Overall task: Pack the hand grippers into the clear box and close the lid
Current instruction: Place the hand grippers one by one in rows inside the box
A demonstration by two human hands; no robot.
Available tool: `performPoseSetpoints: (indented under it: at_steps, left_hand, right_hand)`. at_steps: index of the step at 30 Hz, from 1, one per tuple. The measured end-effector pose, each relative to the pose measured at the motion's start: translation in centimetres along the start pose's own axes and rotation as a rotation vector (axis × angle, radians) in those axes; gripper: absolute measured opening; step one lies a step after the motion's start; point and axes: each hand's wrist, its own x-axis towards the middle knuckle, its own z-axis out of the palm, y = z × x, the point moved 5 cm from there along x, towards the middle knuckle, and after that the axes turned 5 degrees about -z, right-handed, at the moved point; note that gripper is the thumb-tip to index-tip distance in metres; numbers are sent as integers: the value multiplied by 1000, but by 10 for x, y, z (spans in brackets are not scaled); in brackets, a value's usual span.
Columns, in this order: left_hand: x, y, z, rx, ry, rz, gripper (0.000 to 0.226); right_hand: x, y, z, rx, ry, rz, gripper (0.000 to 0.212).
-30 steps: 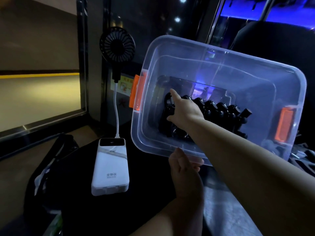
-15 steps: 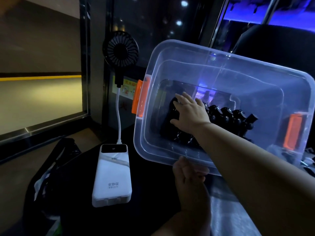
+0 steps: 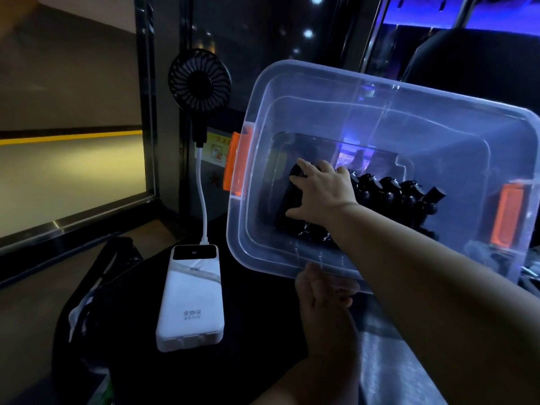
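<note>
Right hand point(image 3: 321, 194) covers left end of black hand gripper row point(image 3: 388, 194); left hand point(image 3: 324, 296) fingertips partly hidden under clear plastic box point(image 3: 321, 77) rim; box's right corner cropped.

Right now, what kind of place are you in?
Probably a dim indoor public spot, maybe a shop or arcade: blue lights glow overhead, dark glass shows reflected lamps, and a small fan is plugged into a power bank.

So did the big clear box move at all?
No. The clear box keeps its place: its left corner sits just as close to the white power bank and the fan as before.
</note>
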Motion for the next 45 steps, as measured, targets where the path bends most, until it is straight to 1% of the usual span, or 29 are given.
performPoseSetpoints:
  at_steps: [5, 11, 18, 22, 24, 25, 26, 29, 31, 34, 36, 42, 45]
  left_hand:
    - [0, 0, -1, 5, -1, -4, 33]
    - [2, -2, 1, -15, -7, -17, 31]
    - [3, -1, 2, -17, 10, 7, 31]
    - [3, -1, 2, -27, -10, 28, 37]
    - [4, -1, 2, -31, -9, 56, 50]
    - [6, -2, 2, -28, -4, 49, 53]
    - [7, -2, 2, -19, 1, 36, 51]
    - [8, 1, 2, 39, 30, 35, 39]
    - [5, 4, 3, 81, 44, 67, 38]
    - [2, 4, 5, 80, 47, 76, 36]
    - [2, 3, 4, 83, 44, 73, 35]
    - [-3, 7, 4, 127, 31, 79, 33]
    - [-3, 6, 5, 158, 21, 88, 30]
  right_hand:
    - [0, -1, 2, 17, 4, 13, 79]
    - [1, 2, 1, 25, 25, -14, 79]
    - [-12, 4, -7, 103, 138, -24, 70]
    - [-21, 6, -14, 164, 156, 10, 72]
    - [-30, 9, -19, 196, 170, 46, 72]
    - [-37, 12, -21, 220, 191, 68, 72]
    - [-46, 16, -22, 252, 220, 94, 71]
    - [-83, 35, -19, 339, 284, 186, 69]
    - [-109, 50, -11, 358, 281, 247, 70]
    - [-143, 71, -2, 368, 273, 320, 81]
    - [-160, 82, 1, 374, 293, 358, 79]
    - [-214, 103, 10, 358, 293, 370, 68]
    - [-242, 112, 14, 401, 320, 300, 61]
